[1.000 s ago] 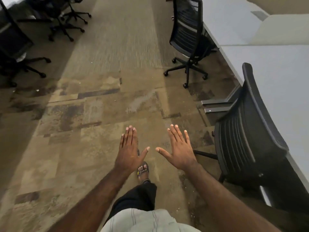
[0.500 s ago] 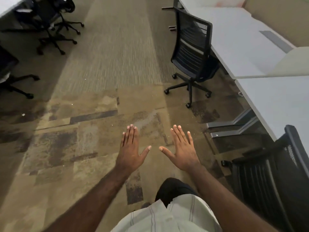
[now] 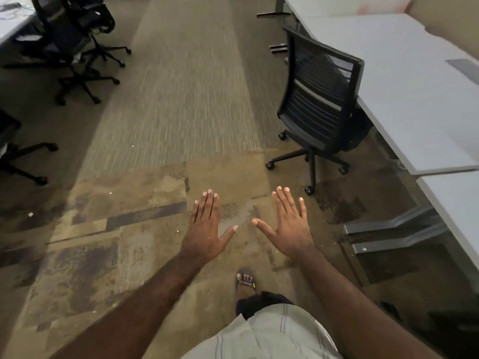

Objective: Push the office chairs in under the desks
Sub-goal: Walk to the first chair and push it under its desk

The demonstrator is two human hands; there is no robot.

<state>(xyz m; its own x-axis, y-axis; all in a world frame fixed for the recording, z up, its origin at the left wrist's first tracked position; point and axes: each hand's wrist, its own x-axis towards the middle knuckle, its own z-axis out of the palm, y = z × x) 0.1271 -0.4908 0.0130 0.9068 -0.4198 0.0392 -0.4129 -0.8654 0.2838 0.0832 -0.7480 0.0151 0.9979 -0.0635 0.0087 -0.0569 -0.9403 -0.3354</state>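
A black mesh-backed office chair (image 3: 321, 99) stands on its wheeled base ahead on the right, its seat partly under the edge of a long grey desk (image 3: 404, 81). My left hand (image 3: 206, 226) and my right hand (image 3: 290, 224) are held out flat, palms down, fingers spread, over the carpet in front of me. Both hold nothing and hang well short of the chair. A second grey desk (image 3: 456, 200) starts at the right edge.
More black office chairs (image 3: 75, 45) cluster at the far left by another desk, with one wheeled base (image 3: 23, 159) at the left edge. Metal desk feet (image 3: 391, 234) lie on the floor at the right. Worn carpet aisle runs ahead; my sandalled foot (image 3: 246, 281) is below.
I have walked forward along the aisle. The near chair on the right has dropped out of view and the mesh-backed chair has come closer. My hands stay outstretched and flat.
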